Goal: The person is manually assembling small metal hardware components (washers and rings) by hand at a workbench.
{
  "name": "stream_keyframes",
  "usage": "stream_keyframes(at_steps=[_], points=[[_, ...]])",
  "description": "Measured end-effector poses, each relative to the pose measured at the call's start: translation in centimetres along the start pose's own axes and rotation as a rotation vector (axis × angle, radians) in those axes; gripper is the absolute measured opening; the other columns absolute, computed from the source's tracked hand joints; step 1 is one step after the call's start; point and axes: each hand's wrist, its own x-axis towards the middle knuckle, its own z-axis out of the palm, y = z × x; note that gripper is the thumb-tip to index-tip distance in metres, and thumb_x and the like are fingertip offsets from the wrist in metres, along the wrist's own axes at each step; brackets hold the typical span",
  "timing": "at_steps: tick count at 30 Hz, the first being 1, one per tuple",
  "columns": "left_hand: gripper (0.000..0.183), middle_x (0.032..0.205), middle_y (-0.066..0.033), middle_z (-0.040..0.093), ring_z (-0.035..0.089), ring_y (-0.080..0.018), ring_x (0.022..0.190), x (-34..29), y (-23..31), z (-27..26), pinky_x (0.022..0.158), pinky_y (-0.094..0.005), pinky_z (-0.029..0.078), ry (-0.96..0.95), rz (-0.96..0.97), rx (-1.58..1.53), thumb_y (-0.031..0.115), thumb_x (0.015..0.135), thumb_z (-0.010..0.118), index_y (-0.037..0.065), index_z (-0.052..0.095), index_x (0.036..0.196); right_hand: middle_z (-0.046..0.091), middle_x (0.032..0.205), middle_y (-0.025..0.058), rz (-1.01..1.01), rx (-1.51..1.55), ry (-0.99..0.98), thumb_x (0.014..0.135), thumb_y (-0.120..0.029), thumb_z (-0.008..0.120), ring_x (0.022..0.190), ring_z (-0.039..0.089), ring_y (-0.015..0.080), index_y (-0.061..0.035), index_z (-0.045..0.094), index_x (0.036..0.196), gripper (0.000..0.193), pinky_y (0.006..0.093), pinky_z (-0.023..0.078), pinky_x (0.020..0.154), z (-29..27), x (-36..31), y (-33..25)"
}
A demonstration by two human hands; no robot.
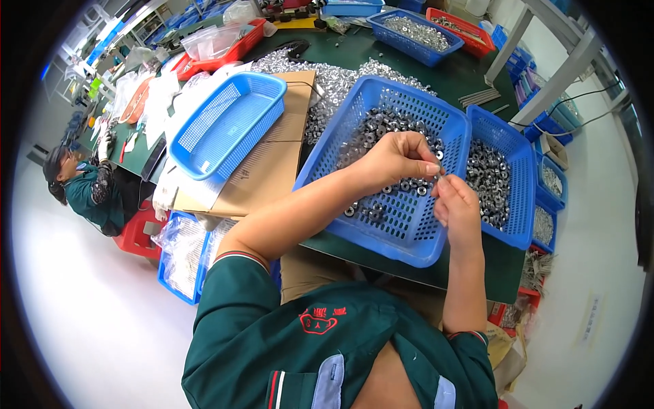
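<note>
Baskets crowd a dark green desk [503,279] in a bright workroom with a white floor [102,300]. A large blue basket [409,235] stands before the person, ring-shaped metal parts [388,126] heaped toward its far side and scattered over its slotted bottom; just beside it on the right, a second blue basket [523,194] holds more of them. Behind lies a loose spread of silvery pieces [323,78], and to the left a light blue basket [228,123] rests on flattened cardboard [266,163]. Thin metal rods [479,97] lie near the desk's right edge, while a red basket [257,37] with clear plastic bags stands toward the far left. Farther left, a co-worker [88,198] sits on a red stool [143,228]. Red embroidery [322,320] with a framed emblem marks the person's green shirt [252,327]; small print runs across the cardboard, and a pale label [590,320] at the right is too faint to make out. The left forearm slants in over the basket's near rim, its hand [402,161] arched with thumb and forefinger pressed together. The right forearm rises almost straight, its hand [458,208] loosely curled, thumb uppermost. Both meet fingertip to fingertip above the large basket's right side, pinching a small metal part [439,174], mostly hidden.
</note>
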Motion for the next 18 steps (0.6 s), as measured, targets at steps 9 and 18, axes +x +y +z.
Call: stream_keyframes(at_steps=[9, 18], points=[[0.008, 0.095, -0.0123, 0.068, 0.066, -0.016, 0.088, 0.2, 1.1, -1.5, 0.08, -0.0289, 0.054, -0.053, 0.032, 0.287, 0.002, 0.085, 0.067, 0.0, 0.059, 0.085, 0.043, 0.055, -0.0009, -0.166, -0.322, 0.052, 0.094, -0.02, 0.055, 0.047, 0.04, 0.0062, -0.0027, 0.056, 0.082, 0.021, 0.025, 0.033, 0.044, 0.3, 1.0, 0.9], [0.013, 0.088, -0.0098, 0.067, 0.063, -0.0129, 0.075, 0.8, 1.0, -1.6, 0.069, -0.0261, 0.051, 0.297, -0.272, -0.003, 0.016, 0.089, 0.059, 0.003, 0.059, 0.089, 0.049, 0.055, 0.0113, -0.472, -0.924, 0.299, 0.091, -0.019, 0.058, 0.047, 0.047, 0.0212, -0.0031, 0.058, 0.085, 0.017, 0.0334, 0.037, 0.048, 1.7, 0.6, 2.1]])
